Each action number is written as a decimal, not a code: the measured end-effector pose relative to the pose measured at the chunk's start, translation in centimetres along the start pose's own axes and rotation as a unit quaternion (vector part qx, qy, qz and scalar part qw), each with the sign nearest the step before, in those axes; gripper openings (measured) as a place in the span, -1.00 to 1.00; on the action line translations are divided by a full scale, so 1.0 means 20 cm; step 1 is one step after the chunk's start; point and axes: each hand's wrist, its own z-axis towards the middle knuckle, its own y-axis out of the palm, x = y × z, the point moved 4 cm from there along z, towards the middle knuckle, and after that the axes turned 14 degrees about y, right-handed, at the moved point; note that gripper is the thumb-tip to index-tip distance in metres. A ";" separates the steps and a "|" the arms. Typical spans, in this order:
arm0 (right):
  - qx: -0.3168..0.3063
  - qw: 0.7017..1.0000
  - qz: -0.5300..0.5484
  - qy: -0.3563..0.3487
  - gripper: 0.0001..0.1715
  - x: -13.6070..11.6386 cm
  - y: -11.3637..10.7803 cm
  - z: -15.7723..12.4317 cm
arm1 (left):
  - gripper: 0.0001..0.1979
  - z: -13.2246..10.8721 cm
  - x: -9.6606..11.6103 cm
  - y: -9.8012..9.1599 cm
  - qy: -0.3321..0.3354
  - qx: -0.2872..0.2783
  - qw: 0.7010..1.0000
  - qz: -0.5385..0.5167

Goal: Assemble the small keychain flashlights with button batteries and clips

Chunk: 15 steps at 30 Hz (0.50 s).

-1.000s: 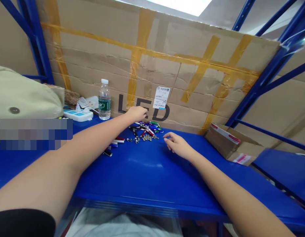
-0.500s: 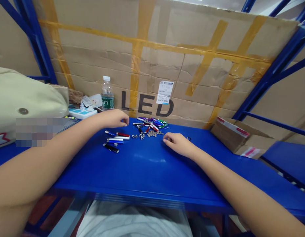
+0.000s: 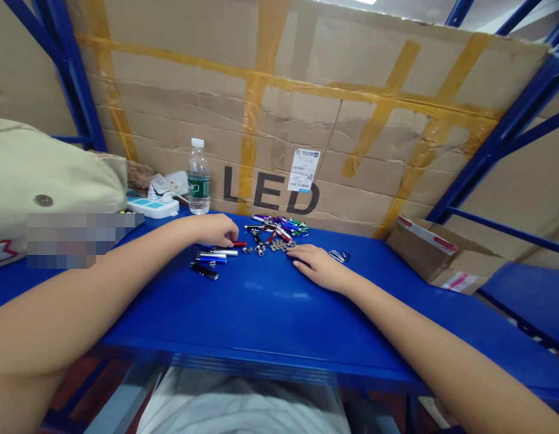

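We see the left hand point(image 3: 214, 230) now come down over a red-tipped pen light point(image 3: 239, 244), its hold unclear, the right hand point(image 3: 318, 267) lying open and empty.

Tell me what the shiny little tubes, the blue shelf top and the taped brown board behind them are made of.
The silver and blue cylindrical tubes look like polished or anodised metal, given their bright highlights, though coated plastic is possible. The blue shelf top seems to be painted steel, smooth with a soft glare. The brown board is cardboard, creased and dull, crossed by amber packing tape.
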 end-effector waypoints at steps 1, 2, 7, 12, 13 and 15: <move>0.006 1.000 -0.002 0.000 -0.59 0.00 0.00 0.00 | -0.79 0.01 0.00 0.00 0.004 0.012 1.000 0.006; 0.015 1.000 -0.002 0.003 -0.59 0.00 -0.01 0.00 | -0.79 0.01 0.01 0.00 0.009 0.027 1.000 0.011; 0.009 1.000 0.018 -0.020 -0.57 -0.05 -0.01 0.00 | -0.75 0.04 0.14 -0.04 0.040 0.101 0.994 -0.002; 0.007 0.998 0.018 -0.067 -0.66 -0.10 -0.04 0.00 | -0.77 0.07 0.30 -0.02 0.093 0.124 0.988 -0.001; 0.011 0.997 0.017 -0.069 -0.69 -0.11 -0.05 0.00 | -0.79 0.08 0.32 -0.01 0.100 0.124 0.987 0.009; 0.018 0.998 0.013 -0.064 -0.74 -0.11 -0.06 -0.01 | -0.83 0.09 0.35 0.01 0.114 0.124 0.985 0.033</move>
